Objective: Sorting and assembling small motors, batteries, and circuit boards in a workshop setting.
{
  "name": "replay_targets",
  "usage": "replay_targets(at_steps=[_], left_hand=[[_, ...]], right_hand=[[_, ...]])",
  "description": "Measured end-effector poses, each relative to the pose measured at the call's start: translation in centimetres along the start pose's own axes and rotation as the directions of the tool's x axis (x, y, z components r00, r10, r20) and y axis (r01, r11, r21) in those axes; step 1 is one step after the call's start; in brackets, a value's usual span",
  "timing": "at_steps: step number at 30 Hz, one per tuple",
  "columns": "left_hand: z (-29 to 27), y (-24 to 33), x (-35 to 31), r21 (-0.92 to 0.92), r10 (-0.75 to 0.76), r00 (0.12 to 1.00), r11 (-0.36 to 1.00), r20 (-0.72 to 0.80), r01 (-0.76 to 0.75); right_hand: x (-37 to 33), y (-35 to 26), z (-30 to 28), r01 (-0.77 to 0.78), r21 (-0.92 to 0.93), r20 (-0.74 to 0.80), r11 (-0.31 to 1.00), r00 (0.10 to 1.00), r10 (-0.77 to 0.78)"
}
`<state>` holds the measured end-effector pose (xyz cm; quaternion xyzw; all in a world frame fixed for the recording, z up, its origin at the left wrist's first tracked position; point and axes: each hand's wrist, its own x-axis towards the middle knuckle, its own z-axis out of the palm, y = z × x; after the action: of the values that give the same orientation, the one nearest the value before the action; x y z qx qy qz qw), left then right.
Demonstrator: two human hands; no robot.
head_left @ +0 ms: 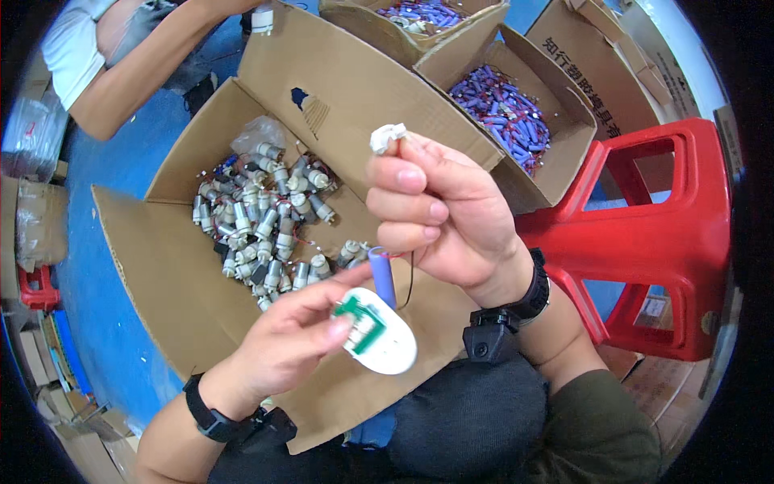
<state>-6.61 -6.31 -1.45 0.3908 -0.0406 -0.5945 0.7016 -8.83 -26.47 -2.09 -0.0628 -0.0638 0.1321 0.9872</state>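
white casing [397, 352] juts from left grip [284, 345]

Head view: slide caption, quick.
Left hand holds a white casing with green board; right hand pinches a small white piece.

Right of the fingers [401, 208] we see a large red stool [649, 234]; well to their left, a smaller red stool [39, 298] just beside a wrapped carton [42, 224], with blue floor [89, 266] nearer. Beyond and left of them, a co-worker's arm [153, 58].
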Motion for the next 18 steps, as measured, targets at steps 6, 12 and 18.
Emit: replay_targets(at_steps=[6,12,18], left_hand=[[0.4,-1.0,-0.5,0.655,0.304,0.951,0.707,0.061,-0.268],[0.9,-0.8,-0.4,0.934,0.534,0.832,0.200,0.150,-0.296],[0.9,-0.9,-0.3,0.947,0.605,0.769,0.073,0.206,-0.311]], right_hand=[[0.0,0.4,0.7,0.032,0.008,0.044,0.999,0.998,-0.033],[-0.2,0.4,0.7,0.067,-0.027,0.087,0.997,0.994,-0.064],[-0.2,0.2,1.1,0.087,-0.052,0.131,0.995,0.988,-0.080]])
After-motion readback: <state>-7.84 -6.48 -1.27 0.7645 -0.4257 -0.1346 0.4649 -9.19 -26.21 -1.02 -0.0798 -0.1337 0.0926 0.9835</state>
